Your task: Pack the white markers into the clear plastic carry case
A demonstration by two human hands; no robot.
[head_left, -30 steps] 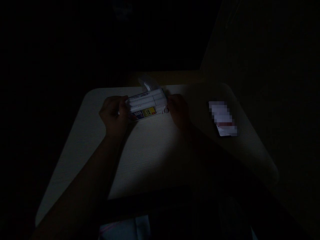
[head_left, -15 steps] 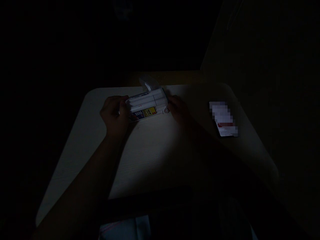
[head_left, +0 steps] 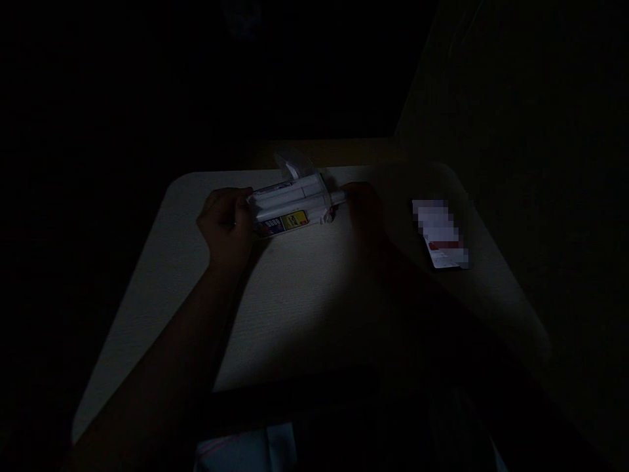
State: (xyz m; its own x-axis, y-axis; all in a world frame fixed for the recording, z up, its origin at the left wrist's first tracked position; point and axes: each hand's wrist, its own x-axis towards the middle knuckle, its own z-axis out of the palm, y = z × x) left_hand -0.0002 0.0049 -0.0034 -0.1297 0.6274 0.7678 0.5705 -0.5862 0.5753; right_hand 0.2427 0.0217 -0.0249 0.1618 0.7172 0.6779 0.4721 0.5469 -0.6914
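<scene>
My left hand (head_left: 227, 219) grips the left end of a clear plastic pack (head_left: 287, 202), thumb on top. Inside the pack lie several white-barrelled pens that look like markers, behind a yellow and dark blue label (head_left: 293, 219). The clear flap (head_left: 293, 164) stands up at the pack's far side. At the right end one white marker (head_left: 338, 196) sticks partly out of the pack. My right hand (head_left: 364, 203) is closed on its outer end; the fingers are in deep shadow.
The pack is held over a pale table (head_left: 295, 301) with rounded corners. A phone (head_left: 439, 233) with a lit, pixelated screen lies to the right. The surroundings are very dark, and part of my clothing (head_left: 246, 449) shows at the bottom.
My right hand has moved right, away from the pack, drawing one marker partly out of its end. My left hand and the pack have stayed almost still.
</scene>
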